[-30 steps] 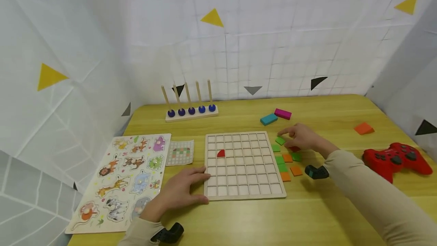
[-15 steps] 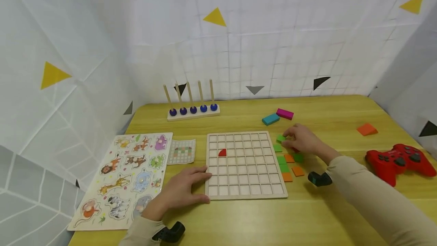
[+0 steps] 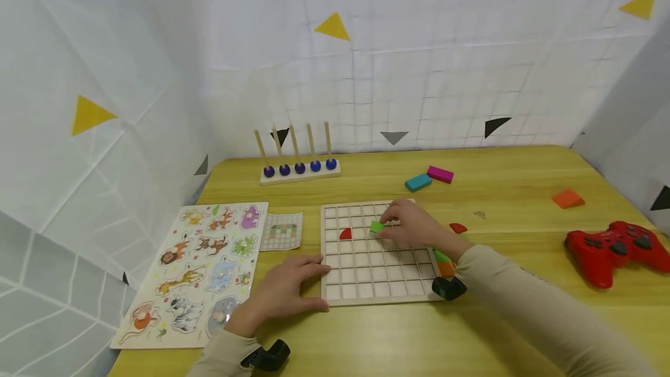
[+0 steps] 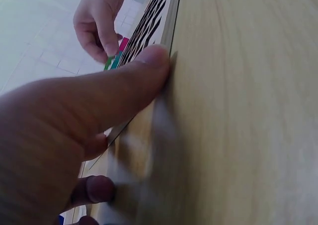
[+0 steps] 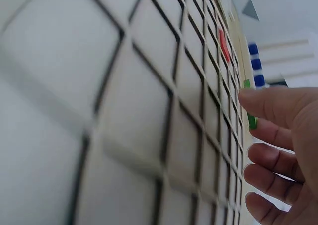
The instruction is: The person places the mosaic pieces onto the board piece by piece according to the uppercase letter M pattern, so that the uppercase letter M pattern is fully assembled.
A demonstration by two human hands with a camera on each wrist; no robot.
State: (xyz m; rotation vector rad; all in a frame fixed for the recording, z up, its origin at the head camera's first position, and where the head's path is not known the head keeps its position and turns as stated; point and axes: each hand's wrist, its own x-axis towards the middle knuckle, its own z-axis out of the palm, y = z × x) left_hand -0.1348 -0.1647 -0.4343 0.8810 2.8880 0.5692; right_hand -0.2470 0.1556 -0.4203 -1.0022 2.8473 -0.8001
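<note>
Animals fill the puzzle board (image 3: 196, 269) at the far left of the yellow bench (image 3: 502, 319), with a small pattern card (image 3: 281, 231) lying just beside its upper right corner. Behind these, near the wall, stands a peg rack (image 3: 299, 162) with blue beads at the foot of its rods. The left hand (image 3: 285, 292) lies flat with fingers spread, its fingertips pressing against the lower left edge of the wooden grid tray (image 3: 361, 266); the left wrist view shows the thumb (image 4: 134, 83) pushed up against that edge. A red quarter-round piece (image 3: 345, 234) sits in a cell near the left side of the tray. Over the upper middle of the tray, the right hand (image 3: 413, 227) pinches a green square tile (image 3: 377, 227) between thumb and fingertips, held just above the cells; whether it touches the tray I cannot tell. Off the tray's right edge lie loose green and orange tiles (image 3: 444, 263), partly hidden by the sleeve, and another red piece (image 3: 458, 228). Farther back rest a teal block (image 3: 418, 182) and a magenta block (image 3: 440, 174), close together. An orange wedge (image 3: 567, 198) lies well apart to the right, and a red game controller (image 3: 617, 249) sits near the bench's right edge.
</note>
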